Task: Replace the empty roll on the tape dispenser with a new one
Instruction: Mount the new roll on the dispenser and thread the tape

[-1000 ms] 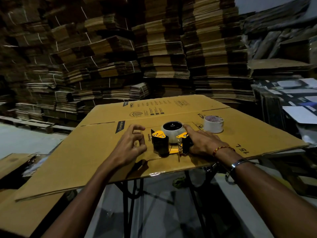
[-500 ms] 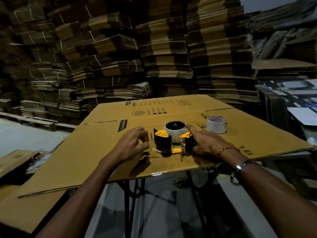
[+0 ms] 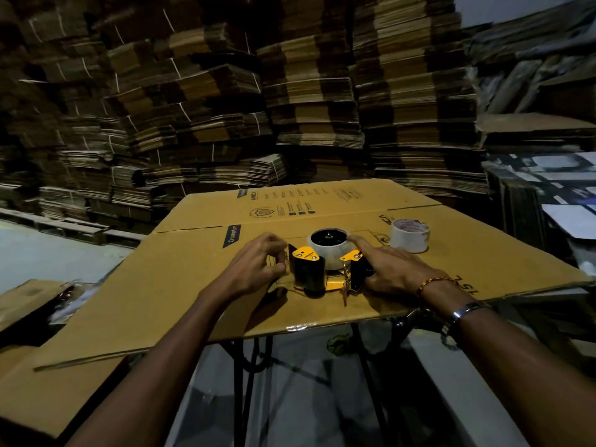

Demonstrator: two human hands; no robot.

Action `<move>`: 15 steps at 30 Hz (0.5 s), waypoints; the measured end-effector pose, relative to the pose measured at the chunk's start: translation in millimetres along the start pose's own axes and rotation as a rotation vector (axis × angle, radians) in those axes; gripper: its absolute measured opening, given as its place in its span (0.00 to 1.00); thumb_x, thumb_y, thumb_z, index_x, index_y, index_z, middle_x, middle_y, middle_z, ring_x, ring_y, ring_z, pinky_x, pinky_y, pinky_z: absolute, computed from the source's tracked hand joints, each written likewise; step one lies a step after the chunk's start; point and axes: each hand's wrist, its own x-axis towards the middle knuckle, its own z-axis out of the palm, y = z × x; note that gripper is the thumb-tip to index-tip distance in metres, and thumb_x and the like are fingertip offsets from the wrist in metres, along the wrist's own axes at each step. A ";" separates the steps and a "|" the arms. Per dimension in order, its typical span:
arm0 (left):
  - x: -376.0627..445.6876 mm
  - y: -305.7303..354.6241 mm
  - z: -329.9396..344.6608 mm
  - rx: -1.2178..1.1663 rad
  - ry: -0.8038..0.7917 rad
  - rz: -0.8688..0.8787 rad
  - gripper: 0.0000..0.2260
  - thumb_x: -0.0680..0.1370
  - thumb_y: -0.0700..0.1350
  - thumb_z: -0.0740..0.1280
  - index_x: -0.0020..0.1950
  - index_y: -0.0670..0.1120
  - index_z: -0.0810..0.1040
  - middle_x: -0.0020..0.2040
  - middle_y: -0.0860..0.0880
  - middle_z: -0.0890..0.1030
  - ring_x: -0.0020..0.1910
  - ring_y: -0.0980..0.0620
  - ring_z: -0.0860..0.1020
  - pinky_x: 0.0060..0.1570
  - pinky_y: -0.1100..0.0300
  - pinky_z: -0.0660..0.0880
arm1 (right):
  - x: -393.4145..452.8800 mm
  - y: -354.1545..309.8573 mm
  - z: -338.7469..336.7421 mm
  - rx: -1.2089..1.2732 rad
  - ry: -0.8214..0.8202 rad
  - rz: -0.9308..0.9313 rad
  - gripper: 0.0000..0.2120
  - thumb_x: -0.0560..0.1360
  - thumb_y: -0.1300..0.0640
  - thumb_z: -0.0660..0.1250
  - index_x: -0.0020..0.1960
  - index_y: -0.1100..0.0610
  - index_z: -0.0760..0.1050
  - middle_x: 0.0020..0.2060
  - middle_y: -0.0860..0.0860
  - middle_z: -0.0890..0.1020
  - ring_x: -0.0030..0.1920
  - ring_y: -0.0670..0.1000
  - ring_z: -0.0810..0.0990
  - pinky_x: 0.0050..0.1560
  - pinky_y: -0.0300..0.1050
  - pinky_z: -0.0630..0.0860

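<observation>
We see the tape dispenser (image 3: 325, 269), yellow and black, lying on its side on a flattened cardboard box (image 3: 167, 285) that serves as the work surface. A roll of tape (image 3: 329, 250) sits on the dispenser's hub, its black core facing up. The left hand (image 3: 254, 269) is just left of the dispenser, fingers curled toward the palm with the thumb near the fingertips; we cannot tell whether it touches the dispenser or pinches anything. The right hand (image 3: 387, 269) lies flat against the dispenser's right side, forefinger stretched out to the edge of the roll, fingers extended rather than closed around anything. A second, pale roll (image 3: 410, 235) stands on the cardboard to the right, apart from the dispenser and both hands. Stacks of flattened cartons (image 3: 290, 91) fill the background. Light is dim.
</observation>
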 end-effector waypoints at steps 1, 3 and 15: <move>3.5 0.4 -0.3 -0.004 -0.017 -0.005 0.04 0.77 0.42 0.68 0.43 0.45 0.78 0.69 0.50 0.72 0.66 0.52 0.71 0.62 0.51 0.74 | 0.5 0.3 -1.7 0.006 -0.007 -0.011 0.44 0.76 0.53 0.69 0.79 0.41 0.41 0.64 0.58 0.77 0.58 0.60 0.78 0.52 0.51 0.75; 7.1 1.8 -2.5 -0.038 -0.055 -0.003 0.04 0.77 0.41 0.67 0.43 0.44 0.77 0.70 0.48 0.73 0.66 0.52 0.70 0.59 0.57 0.72 | 1.4 1.7 -2.2 0.016 -0.023 -0.033 0.45 0.76 0.53 0.69 0.79 0.41 0.40 0.65 0.58 0.76 0.60 0.60 0.77 0.52 0.49 0.74; -2.1 3.7 -14.8 -0.153 -0.182 0.052 0.03 0.77 0.39 0.67 0.43 0.43 0.78 0.46 0.52 0.82 0.49 0.57 0.80 0.59 0.42 0.76 | 12.7 17.5 -0.3 0.031 -0.032 -0.126 0.44 0.75 0.50 0.68 0.76 0.34 0.40 0.61 0.55 0.79 0.50 0.55 0.78 0.45 0.47 0.74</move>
